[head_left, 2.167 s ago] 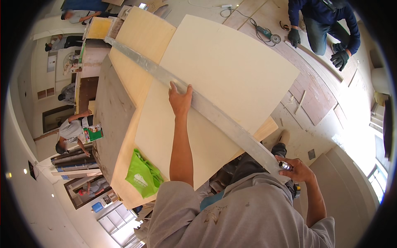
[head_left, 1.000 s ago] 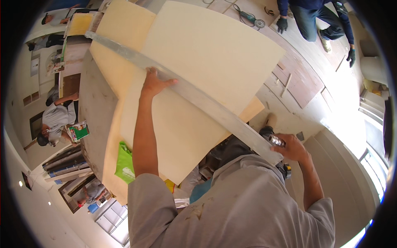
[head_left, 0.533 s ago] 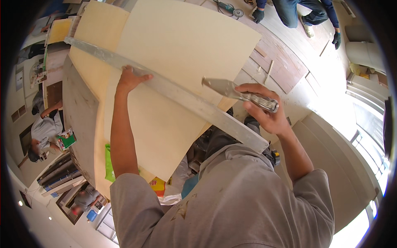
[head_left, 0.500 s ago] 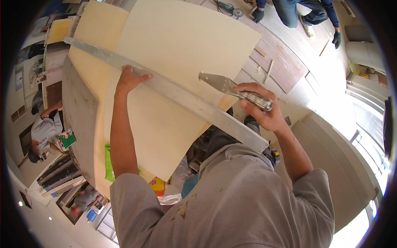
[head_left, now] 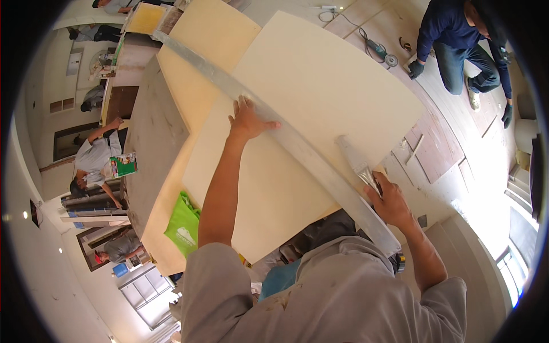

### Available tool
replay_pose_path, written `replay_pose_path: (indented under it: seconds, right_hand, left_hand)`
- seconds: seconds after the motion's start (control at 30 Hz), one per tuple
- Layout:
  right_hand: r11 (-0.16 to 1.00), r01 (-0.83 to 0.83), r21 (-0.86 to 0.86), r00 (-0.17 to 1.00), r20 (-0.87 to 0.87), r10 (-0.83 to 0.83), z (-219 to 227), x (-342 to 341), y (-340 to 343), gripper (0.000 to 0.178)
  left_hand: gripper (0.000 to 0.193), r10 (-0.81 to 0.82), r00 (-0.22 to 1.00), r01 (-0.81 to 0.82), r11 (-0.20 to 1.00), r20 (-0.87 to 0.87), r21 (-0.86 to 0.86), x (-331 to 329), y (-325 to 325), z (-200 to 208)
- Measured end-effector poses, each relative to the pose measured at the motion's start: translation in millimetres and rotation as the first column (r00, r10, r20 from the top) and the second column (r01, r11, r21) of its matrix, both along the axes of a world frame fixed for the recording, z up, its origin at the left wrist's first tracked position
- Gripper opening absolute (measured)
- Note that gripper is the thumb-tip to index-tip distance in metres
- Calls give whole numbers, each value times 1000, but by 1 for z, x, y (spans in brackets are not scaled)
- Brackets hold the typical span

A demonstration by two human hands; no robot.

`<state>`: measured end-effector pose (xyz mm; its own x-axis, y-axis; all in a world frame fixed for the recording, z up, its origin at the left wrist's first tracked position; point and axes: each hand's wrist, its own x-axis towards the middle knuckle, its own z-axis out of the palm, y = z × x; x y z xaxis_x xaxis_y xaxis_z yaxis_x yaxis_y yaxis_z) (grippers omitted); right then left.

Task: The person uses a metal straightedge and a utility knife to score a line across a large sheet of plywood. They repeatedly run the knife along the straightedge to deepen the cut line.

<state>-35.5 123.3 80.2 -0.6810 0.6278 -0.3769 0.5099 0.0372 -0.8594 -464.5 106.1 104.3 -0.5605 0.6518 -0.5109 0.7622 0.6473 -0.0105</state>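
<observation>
My left hand (head_left: 250,120) lies with fingers spread on a long flat metal straightedge (head_left: 309,153), its thumb stretched along the bar. The straightedge runs slantwise across a large cream sheet (head_left: 320,71), from far left to close by my body at right. In my right hand (head_left: 392,201), the fingers are closed around the handle of a scoring knife (head_left: 353,157) with a broad metal blade. Its blade points away from me over the sheet, right of the straightedge. Whether the tip touches the sheet I cannot tell.
Under the sheet lies a yellowish board (head_left: 214,26); a grey-brown panel (head_left: 154,114) is left. A green bag (head_left: 184,223) hangs by the left edge. An angle grinder (head_left: 377,50) lies on the floor near a kneeling, gloved person (head_left: 457,40). Other people are at left.
My right hand has turned the scoring knife and lowered it toward the sheet beside the straightedge. My left hand stays on the bar with its fingers more spread. The whole view has shifted.
</observation>
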Motion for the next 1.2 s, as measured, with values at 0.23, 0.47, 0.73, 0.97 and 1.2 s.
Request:
replay_pose_path:
  seconds: [0.23,0.47,0.73,0.97,1.2]
  right_hand:
    - [995,-90,-46,989,-125,84,2,-105,30,28]
    - [986,-13,169,985,-169,42,-9,-151,14,20]
    - [837,-50,545,995,-50,92,8,13,-58,23]
    - [802,-68,593,998,39,55,3,-3,-73,26]
    - [785,-86,613,996,58,64,3,-5,-80,15]
  left_hand:
    - [136,10,1000,-10,999,-9,-39,7,-2,1]
    - [136,33,975,-91,961,218,262,-12,-38,-40]
    - [128,111,976,-157,955,186,253,7,-34,-10]
    - [127,149,978,-173,969,144,177,18,-27,3]
    - [128,160,973,-192,961,169,197,18,-32,5]
